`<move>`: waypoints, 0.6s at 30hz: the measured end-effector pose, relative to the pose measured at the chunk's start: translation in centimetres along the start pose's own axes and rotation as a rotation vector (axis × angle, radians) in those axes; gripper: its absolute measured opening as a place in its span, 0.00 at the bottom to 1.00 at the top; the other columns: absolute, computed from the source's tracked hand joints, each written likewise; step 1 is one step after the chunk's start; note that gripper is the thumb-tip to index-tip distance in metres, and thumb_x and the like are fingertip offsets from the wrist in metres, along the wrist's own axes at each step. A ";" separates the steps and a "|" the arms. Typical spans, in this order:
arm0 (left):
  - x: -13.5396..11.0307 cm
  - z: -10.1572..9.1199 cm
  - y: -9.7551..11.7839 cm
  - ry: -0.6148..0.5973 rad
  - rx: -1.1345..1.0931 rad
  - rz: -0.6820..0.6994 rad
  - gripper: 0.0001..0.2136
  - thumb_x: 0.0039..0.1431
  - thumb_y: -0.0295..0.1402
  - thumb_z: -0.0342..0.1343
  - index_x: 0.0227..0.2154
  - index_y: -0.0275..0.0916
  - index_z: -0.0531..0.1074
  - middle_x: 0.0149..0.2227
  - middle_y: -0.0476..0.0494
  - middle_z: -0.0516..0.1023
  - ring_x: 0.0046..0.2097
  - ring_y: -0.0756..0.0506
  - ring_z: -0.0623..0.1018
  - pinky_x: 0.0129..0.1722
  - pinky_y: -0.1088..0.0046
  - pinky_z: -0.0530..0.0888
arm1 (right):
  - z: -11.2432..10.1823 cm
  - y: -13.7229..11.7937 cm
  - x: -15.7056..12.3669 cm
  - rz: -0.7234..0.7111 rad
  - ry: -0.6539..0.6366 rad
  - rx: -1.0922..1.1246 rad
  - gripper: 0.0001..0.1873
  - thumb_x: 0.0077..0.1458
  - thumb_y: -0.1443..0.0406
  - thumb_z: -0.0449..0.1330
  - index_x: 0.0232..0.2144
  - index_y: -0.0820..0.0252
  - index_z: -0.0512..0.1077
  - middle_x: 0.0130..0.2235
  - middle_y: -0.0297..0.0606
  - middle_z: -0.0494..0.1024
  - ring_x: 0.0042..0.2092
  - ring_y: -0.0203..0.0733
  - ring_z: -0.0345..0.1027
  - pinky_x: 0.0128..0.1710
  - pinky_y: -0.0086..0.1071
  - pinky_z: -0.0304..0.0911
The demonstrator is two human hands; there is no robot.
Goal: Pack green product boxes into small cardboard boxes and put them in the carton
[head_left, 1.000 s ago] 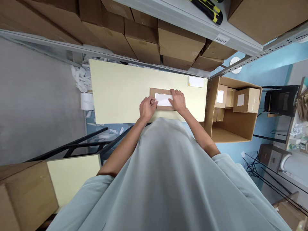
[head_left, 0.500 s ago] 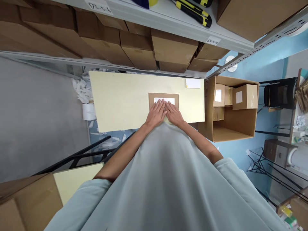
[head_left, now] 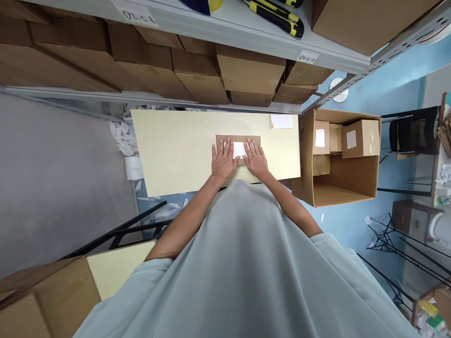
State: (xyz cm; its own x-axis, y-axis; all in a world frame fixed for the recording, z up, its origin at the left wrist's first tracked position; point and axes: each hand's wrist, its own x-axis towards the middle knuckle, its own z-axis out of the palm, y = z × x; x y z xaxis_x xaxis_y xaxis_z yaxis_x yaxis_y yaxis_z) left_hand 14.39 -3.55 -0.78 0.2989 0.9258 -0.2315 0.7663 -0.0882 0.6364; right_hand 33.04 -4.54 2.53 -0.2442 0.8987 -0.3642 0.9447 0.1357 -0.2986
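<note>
A small brown cardboard box lies on the pale yellow tabletop in front of me, with a white label on its upper face. My left hand rests flat over the label's left end, fingers stretched out. On the right end lies my right hand, its fingers spread and pointing away from me. Between the hands the middle of the label shows. Both palms hide parts of the box's sides.
A stack of white labels lies at the table's far right. Beside the table stands a large open carton holding several smaller boxes. A metal shelf with boxes and yellow-black utility knives spans the far side. A paper roll sits at left.
My hands have moved apart, from meeting at the label's middle to its left and right ends. More of the label shows between them. The view has shifted slightly.
</note>
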 end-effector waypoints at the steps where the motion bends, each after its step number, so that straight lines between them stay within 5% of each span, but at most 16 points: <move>1: 0.0 -0.2 -0.2 -0.006 0.001 -0.001 0.40 0.80 0.55 0.37 0.85 0.36 0.50 0.86 0.33 0.48 0.87 0.30 0.42 0.83 0.37 0.31 | 0.1 0.2 0.0 0.004 0.008 0.003 0.36 0.82 0.60 0.42 0.85 0.65 0.50 0.86 0.47 0.44 0.87 0.52 0.34 0.86 0.55 0.35; 8: -0.1 -0.6 -0.6 0.061 0.031 -0.073 0.39 0.80 0.52 0.37 0.85 0.37 0.48 0.86 0.33 0.46 0.87 0.29 0.37 0.83 0.34 0.29 | 0.6 1.4 -0.4 0.067 0.088 0.079 0.36 0.82 0.61 0.41 0.85 0.62 0.50 0.85 0.48 0.47 0.87 0.57 0.34 0.85 0.64 0.35; 14: -0.7 1.5 1.9 -0.096 0.066 0.013 0.36 0.81 0.48 0.38 0.85 0.41 0.52 0.86 0.40 0.51 0.87 0.30 0.41 0.84 0.36 0.34 | 0.9 1.4 -0.1 -0.044 0.043 0.086 0.35 0.82 0.61 0.41 0.85 0.59 0.53 0.86 0.41 0.45 0.87 0.55 0.32 0.86 0.59 0.31; 18: -1.4 0.0 0.0 -0.086 0.109 -0.102 0.36 0.81 0.48 0.37 0.84 0.36 0.53 0.86 0.38 0.46 0.87 0.29 0.35 0.82 0.34 0.29 | 0.9 3.2 -0.5 0.003 0.082 0.126 0.34 0.83 0.60 0.43 0.85 0.50 0.54 0.87 0.38 0.44 0.88 0.56 0.29 0.85 0.64 0.30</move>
State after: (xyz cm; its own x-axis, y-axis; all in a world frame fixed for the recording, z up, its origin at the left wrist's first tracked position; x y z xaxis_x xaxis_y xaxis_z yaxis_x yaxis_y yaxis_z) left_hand 13.98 -4.85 -0.39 0.2602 0.8975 -0.3561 0.8510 -0.0389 0.5237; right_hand 35.97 -4.95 0.98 -0.2184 0.9307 -0.2936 0.9092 0.0847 -0.4077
